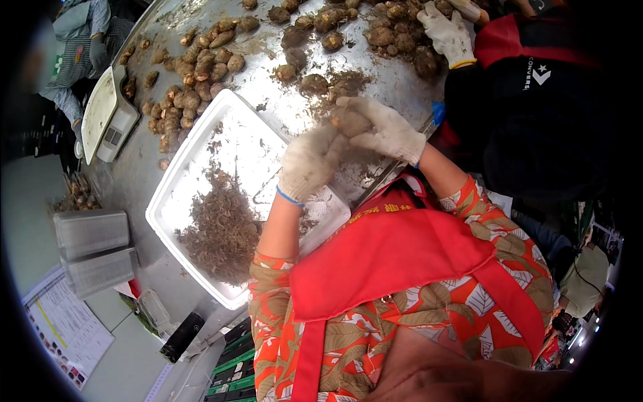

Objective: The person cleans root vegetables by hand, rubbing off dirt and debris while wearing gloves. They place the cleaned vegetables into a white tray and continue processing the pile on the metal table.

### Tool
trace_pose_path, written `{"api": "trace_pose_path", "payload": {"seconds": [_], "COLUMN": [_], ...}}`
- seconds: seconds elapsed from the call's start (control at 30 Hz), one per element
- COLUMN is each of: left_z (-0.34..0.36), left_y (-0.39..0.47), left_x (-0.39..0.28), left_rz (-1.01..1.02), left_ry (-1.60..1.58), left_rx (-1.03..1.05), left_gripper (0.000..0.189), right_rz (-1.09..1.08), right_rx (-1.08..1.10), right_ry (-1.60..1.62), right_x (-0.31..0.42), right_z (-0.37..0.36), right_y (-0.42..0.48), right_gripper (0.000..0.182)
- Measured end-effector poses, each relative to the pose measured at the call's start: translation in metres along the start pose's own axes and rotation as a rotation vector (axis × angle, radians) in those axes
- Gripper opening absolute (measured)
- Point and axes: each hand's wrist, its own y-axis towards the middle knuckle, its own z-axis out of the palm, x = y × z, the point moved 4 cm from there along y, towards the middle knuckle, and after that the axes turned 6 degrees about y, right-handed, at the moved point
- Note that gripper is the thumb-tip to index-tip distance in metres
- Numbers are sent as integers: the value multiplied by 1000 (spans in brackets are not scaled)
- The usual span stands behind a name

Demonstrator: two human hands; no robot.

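A brown, hairy taro corm (351, 123) is held between my two gloved hands over the metal table. My left hand (310, 162), in an off-white knit glove with a blue cuff, grips it from the near left. From the right, my right hand (384, 126), gloved the same way, wraps round it. The left fingertips are partly blurred. Below my left forearm is a white plastic tub (188, 138) with a pile of brown fibrous peelings (221, 228) in it. Just beyond my hands lie loose peelings (349, 83) and an unpeeled taro (314, 84).
Scraped taros (188, 98) form a heap beyond the tub, and hairy ones (394, 35) are piled at the back right. A scale (111, 118) and clear plastic trays (93, 233) stand left. A co-worker's gloved hand (447, 32) reaches in at right; another person (75, 50) stands far left.
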Motion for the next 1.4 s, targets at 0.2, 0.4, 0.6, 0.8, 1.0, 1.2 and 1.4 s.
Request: {"api": "trace_pose_path", "payload": {"seconds": [0.2,0.4,0.6,0.8,1.0,1.2,1.4], "left_z": [16,-3,-7,7,17,-14,-7], "left_y": [-1,5,9,10,4,8,12], "left_x": [-16,22,-11,-9,-29,15,-4], "left_rz": [174,-247,-21,133,329,-88,-104], "left_ry": [-138,-193,323,220,-12,-65,140], "left_rx": [-77,-117,-69,-147,-71,-246,-32], "left_gripper": [18,17,27,18,11,19,29], "right_rz": [-39,186,112,70,15,247,197], "right_rx": [-91,-126,-85,-98,-48,-83,-45], "right_ry": [-11,96,57,-93,4,70,253], "right_x": [-10,2,-7,-5,-39,-5,-13], "right_z": [14,-10,-2,7,29,-6,-3], "right_y": [-3,-2,-6,-7,-1,-1,-9], "right_gripper": [65,71,70,67,65,70,70]}}
